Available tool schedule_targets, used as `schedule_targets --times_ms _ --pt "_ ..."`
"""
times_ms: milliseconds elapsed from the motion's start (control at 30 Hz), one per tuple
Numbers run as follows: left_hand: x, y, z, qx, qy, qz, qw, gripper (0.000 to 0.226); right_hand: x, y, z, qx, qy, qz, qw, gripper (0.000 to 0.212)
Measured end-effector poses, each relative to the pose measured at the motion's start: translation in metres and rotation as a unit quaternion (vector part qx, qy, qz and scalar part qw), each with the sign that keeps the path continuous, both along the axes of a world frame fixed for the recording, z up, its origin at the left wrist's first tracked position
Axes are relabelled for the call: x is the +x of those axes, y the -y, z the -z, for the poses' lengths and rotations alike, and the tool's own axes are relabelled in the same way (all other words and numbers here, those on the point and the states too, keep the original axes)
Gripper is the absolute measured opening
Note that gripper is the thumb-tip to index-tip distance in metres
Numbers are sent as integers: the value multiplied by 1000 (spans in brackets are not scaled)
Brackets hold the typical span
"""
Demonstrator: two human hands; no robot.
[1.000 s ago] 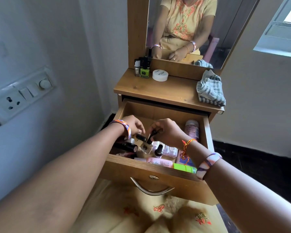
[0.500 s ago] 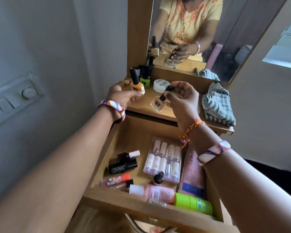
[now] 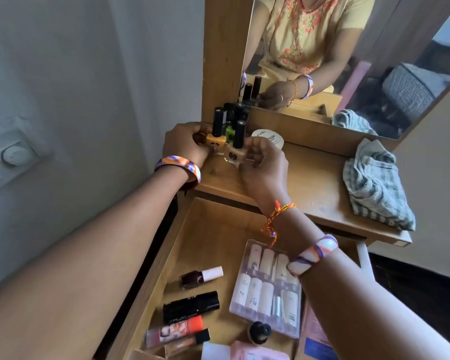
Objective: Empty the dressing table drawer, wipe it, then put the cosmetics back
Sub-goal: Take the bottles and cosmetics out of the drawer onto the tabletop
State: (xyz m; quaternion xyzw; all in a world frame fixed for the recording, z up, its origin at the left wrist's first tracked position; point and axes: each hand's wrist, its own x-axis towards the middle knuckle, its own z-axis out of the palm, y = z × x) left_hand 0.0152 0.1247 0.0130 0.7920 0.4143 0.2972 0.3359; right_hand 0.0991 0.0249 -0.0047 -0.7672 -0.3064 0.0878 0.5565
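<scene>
Two nail polish bottles set down on the dressing table top.

Head view: the left hand (image 3: 183, 145) grips an orange bottle (image 3: 216, 142), the right hand (image 3: 263, 162) pinches a beige bottle (image 3: 235, 153), both standing upright on the table top (image 3: 309, 183). Small, black-capped glass, probably light, slick and breakable; best held round the body. More cosmetics lie in the open drawer (image 3: 213, 229).

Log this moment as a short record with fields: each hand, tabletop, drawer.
left hand: grips orange nail polish bottle standing on tabletop
right hand: grips beige nail polish bottle, also on tabletop
tabletop also: white jar, striped cloth
drawer: open, not yet emptied; black tube, clear pack of small bottles inside
</scene>
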Motion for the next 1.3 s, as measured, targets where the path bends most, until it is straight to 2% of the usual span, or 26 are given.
schedule_targets --times_ms 133,633,767,833,900,967,1033,1100,1167,1233,1300 --pt "6 -2 2 19 -17 0 1000 42 5 -9 -1 -36 30 23 999 35" --pt "3 -1 5 12 -11 -30 999 47 4 -13 -7 -14 -5 90 996 23" --pt "-17 28 4 50 48 -32 997 27 -7 6 -3 14 -9 67 998 20" --pt "-28 48 4 63 43 21 997 16 -21 22 2 4 49 39 998 18" --pt "-38 60 6 36 -39 96 994 12 -38 41 8 -13 137 -9 990 16" --pt "-48 67 6 -18 -197 174 965 11 -53 56 16 -54 168 -98 979 15" --pt "-62 77 7 11 -387 237 891 5 -62 65 26 -147 170 -209 952 18" --pt "-75 92 11 58 -507 273 815 14 -67 66 41 -302 210 -284 885 31" --pt "-84 104 22 46 -546 286 786 35 -72 66 53 -425 250 -317 811 42" --pt "-91 115 30 46 -548 279 787 45 -76 66 58 -456 268 -302 793 36" --pt "-94 120 37 40 -531 263 804 40 -78 68 57 -456 290 -279 794 29"
